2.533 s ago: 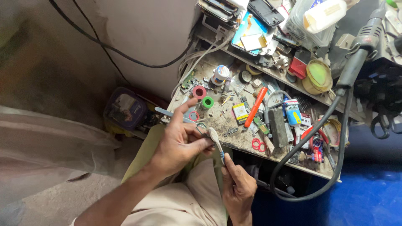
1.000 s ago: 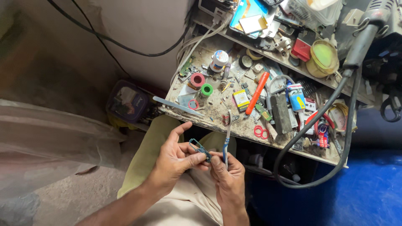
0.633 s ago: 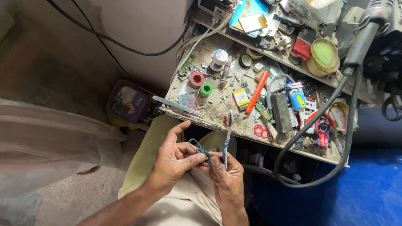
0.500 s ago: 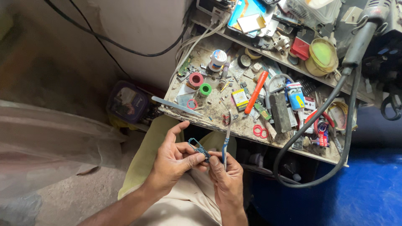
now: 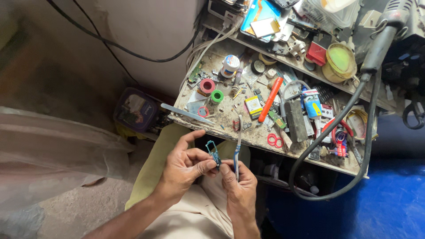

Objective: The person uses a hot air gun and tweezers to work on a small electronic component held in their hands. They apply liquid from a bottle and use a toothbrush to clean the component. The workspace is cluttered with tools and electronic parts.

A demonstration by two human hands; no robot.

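Pinching a small blue-green circuit board [image 5: 214, 154] over the lap, the left hand [image 5: 183, 170] has thumb and forefinger clenched on its lower edge. The right hand [image 5: 239, 188] touches that board too, its fingers gripping a slim blue-handled brush [image 5: 237, 144] pointing up toward the cluttered grey tabletop [image 5: 248, 132].

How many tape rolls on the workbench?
2 clearly seen: a red tape roll and a green tape roll, side by side at the bench's left end. Others may hide in clutter.
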